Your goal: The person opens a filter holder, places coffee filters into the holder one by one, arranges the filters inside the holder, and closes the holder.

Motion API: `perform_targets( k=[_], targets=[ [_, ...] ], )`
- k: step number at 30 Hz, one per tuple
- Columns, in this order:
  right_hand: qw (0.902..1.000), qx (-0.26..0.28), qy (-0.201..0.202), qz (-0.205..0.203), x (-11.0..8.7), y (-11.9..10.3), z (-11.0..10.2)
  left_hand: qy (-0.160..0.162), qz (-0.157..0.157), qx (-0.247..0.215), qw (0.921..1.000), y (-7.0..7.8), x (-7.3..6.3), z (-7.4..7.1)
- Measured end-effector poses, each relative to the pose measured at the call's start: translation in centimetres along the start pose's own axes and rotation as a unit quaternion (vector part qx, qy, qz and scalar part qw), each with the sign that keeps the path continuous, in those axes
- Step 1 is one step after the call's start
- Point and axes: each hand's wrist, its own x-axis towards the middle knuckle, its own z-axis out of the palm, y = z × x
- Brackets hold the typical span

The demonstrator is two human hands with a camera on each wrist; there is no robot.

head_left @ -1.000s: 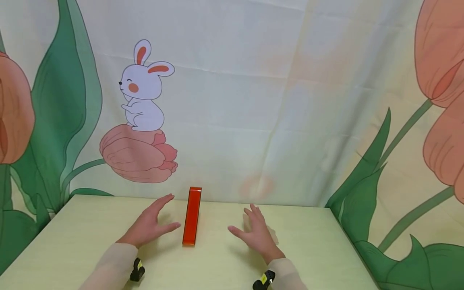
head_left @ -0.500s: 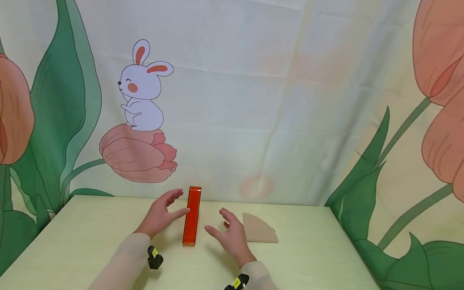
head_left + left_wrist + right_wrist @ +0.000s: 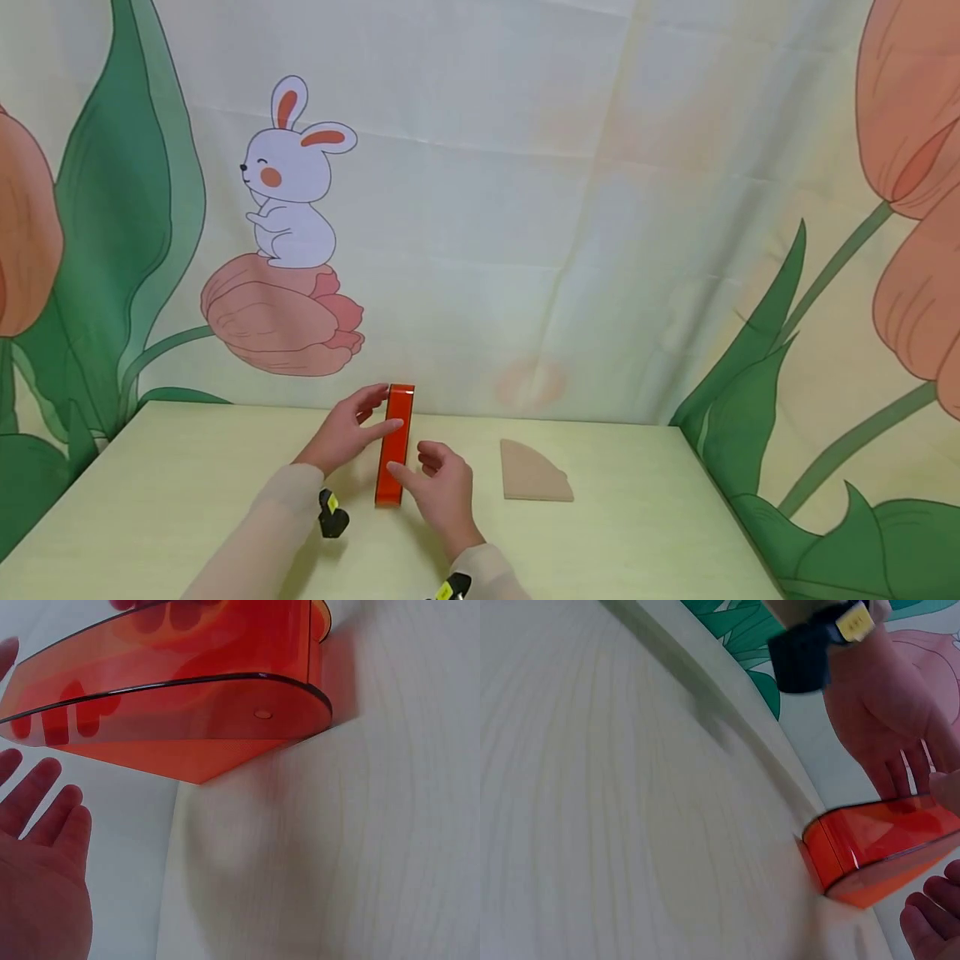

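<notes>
A narrow, translucent orange-red plastic box [image 3: 401, 405] with rounded ends stands on the table. To its left is my left hand [image 3: 347, 433], fingers extended beside the box and thumb over it in the head view. My right hand [image 3: 447, 490] is on the near right side, fingers loosely bent, its thumb in front of the box's lower part. In the left wrist view, the left fingers lie close to the box's [image 3: 247, 645] glossy side with a visible gap. The right wrist view shows both hands flanking the box [image 3: 885, 836]; neither grips it.
A flat beige quarter-circle piece [image 3: 534, 475] lies on the pale table [image 3: 637, 533], right of the hands. Behind the table hangs a cloth backdrop [image 3: 480, 208] printed with a rabbit and tulips. Each wrist carries a small black camera [image 3: 332, 515].
Both hands have moved inward to the box, the right one travelling left and uncovering the beige piece. The box stays in place.
</notes>
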Motion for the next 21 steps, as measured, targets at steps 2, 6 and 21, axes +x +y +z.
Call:
perform_targets(
  k=[2, 6, 21],
  targets=[
    [1.0, 0.0, 0.009, 0.005, -0.1, -0.1, 0.7, -0.011, -0.004, -0.006, 0.9999, 0.0, 0.3, 0.1],
    [0.9993, 0.005, 0.02, 0.03, -0.3, -0.3, 1.7, -0.019, -0.015, -0.014, 0.9996, 0.0, 0.8, 0.4],
    [0.9976, 0.018, 0.033, 0.059, -0.4, -0.4, 3.2, -0.048, -0.046, -0.068, 0.9955, 0.1, 2.6, 0.9]
  ],
)
